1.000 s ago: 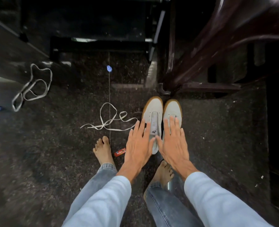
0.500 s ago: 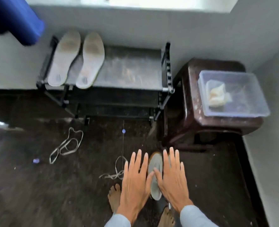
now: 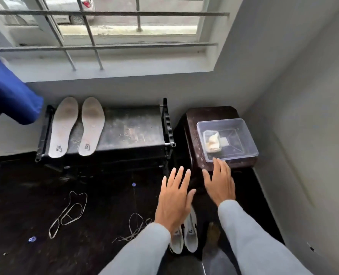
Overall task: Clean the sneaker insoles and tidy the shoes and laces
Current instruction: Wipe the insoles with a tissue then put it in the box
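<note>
Two white insoles (image 3: pixel 75 127) lie side by side on top of a black shoe rack (image 3: pixel 132 128) under the window. A pair of white sneakers (image 3: pixel 184 235) stands on the dark floor beneath my forearms, mostly hidden by my left arm. Two white laces lie loose on the floor, one lace (image 3: pixel 68 214) at the left and another lace (image 3: pixel 133 228) nearer the shoes. My left hand (image 3: pixel 174 199) is spread flat and empty above the shoes. My right hand (image 3: pixel 220 181) is open too, its fingertips near the front edge of a clear plastic box (image 3: pixel 242 143).
The clear box holds a pale cloth (image 3: pixel 213 143) and sits on a dark brown stool (image 3: pixel 191 124) right of the rack. A blue fabric (image 3: pixel 5 96) hangs at the left. A barred window (image 3: pixel 105 26) is above. A white wall (image 3: pixel 303 135) closes the right side.
The view has tilted up from the floor to the window. Both hands have lifted off the sneakers and moved forward, the right one toward the plastic box.
</note>
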Motion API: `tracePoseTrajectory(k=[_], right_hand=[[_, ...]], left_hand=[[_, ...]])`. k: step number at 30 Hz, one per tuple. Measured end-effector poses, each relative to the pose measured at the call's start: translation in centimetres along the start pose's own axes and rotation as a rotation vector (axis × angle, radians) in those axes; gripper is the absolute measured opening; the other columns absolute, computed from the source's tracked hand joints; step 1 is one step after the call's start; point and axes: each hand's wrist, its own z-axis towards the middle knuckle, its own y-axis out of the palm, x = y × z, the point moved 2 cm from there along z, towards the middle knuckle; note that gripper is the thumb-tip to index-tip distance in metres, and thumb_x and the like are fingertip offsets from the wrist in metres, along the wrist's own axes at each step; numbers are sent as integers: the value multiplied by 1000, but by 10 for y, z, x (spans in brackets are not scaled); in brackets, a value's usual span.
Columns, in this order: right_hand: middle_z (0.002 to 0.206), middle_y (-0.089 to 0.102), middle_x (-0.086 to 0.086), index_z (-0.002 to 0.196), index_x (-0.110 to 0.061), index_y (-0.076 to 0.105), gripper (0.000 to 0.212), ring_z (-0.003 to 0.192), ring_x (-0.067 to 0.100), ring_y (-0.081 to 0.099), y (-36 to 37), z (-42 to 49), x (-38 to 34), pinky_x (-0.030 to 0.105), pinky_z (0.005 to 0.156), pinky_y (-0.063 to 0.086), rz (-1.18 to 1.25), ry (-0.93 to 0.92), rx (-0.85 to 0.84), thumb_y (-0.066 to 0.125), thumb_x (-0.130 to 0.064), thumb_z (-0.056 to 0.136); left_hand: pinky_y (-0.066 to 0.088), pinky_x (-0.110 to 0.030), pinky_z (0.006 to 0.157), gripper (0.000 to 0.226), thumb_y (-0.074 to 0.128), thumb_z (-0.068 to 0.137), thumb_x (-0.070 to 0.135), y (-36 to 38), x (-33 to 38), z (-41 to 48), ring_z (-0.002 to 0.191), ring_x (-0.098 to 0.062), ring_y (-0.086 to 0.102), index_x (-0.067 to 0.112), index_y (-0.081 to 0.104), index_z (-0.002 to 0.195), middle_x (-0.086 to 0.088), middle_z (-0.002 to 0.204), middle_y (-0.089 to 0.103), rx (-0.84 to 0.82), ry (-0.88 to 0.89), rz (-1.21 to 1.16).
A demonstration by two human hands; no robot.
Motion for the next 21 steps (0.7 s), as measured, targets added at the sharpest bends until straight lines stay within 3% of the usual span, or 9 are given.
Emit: tracePoseTrajectory(k=[3,6,9,13,17,21], right_hand=[[132,55,9,129,-11,54,39,127,28,44,-12,55,24,43,92,46,56,51,-11,56,-29,94],[120,61,14,118,-9,62,28,116,33,48,-11,119,50,42,89,46,41,19,-46,56,-21,94],[117,64,14,114,-9,66,25,112,32,50,-4,177,61,41,88,47,13,-135,-109,52,-11,94],[114,66,6,111,-13,68,22,110,27,51,9,237,62,41,84,53,-143,-447,-258,57,-8,93],[110,65,9,108,-11,65,17,111,29,52,21,261,54,39,79,54,-385,-619,-356,56,-8,95],[111,67,9,108,-14,65,16,113,28,51,31,267,56,36,76,53,-538,-676,-390,56,-10,96]], left_hand=[[39,-53,117,59,30,101,46,17,23,41,149,-30,38,18,40,152,-8,158,44,-24,-7,-28],[31,-53,122,61,26,100,47,43,48,83,153,-29,31,20,36,154,-7,162,39,-41,-101,-74],[23,-49,125,65,23,98,50,67,72,114,155,-25,25,22,36,155,-3,163,35,-59,-220,-130],[22,-47,125,61,28,100,50,97,86,143,155,-21,25,22,40,153,-1,162,37,-66,-416,-209],[38,-38,119,64,29,97,47,118,91,170,147,-21,42,16,48,149,-3,155,49,-43,-477,-218],[56,-44,101,48,41,99,31,139,90,196,134,-27,57,9,58,138,-8,144,61,-74,-404,-71]])
